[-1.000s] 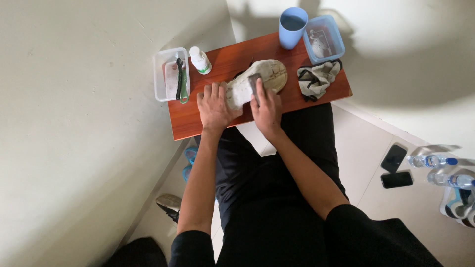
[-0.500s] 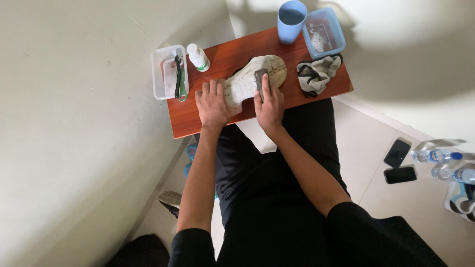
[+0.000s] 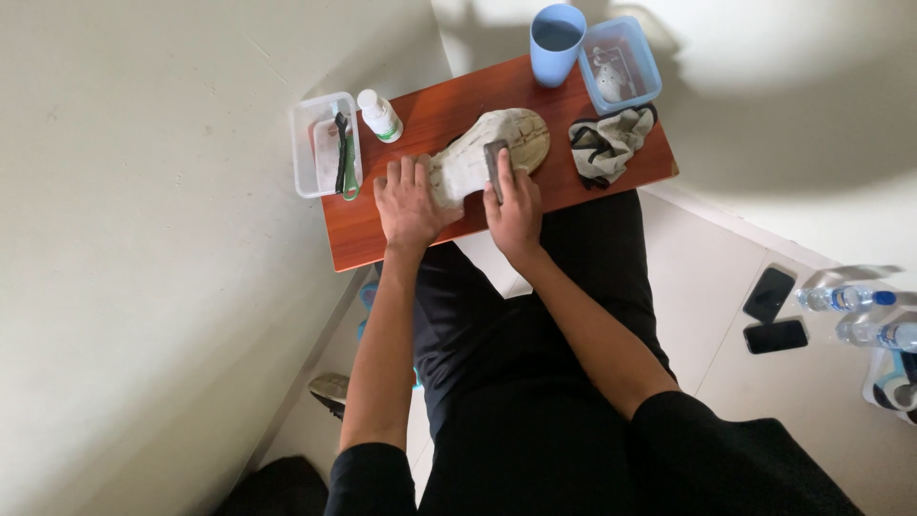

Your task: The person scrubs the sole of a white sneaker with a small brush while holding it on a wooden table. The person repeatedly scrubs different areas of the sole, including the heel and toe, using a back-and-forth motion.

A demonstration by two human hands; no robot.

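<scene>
Two hands press a grey brush (image 3: pixel 494 164) on a worn sole (image 3: pixel 489 153).

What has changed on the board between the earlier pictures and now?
Hardly anything. The right hand keeps a small dark brush on the sole of the pale shoe, shifting only slightly along it. The left hand still presses the shoe's heel end. Everything else stayed put.

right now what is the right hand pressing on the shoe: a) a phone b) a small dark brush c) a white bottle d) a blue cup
b: the right hand holds a small dark brush against the sole of the shoe, while the left hand steadies the shoe.
</scene>
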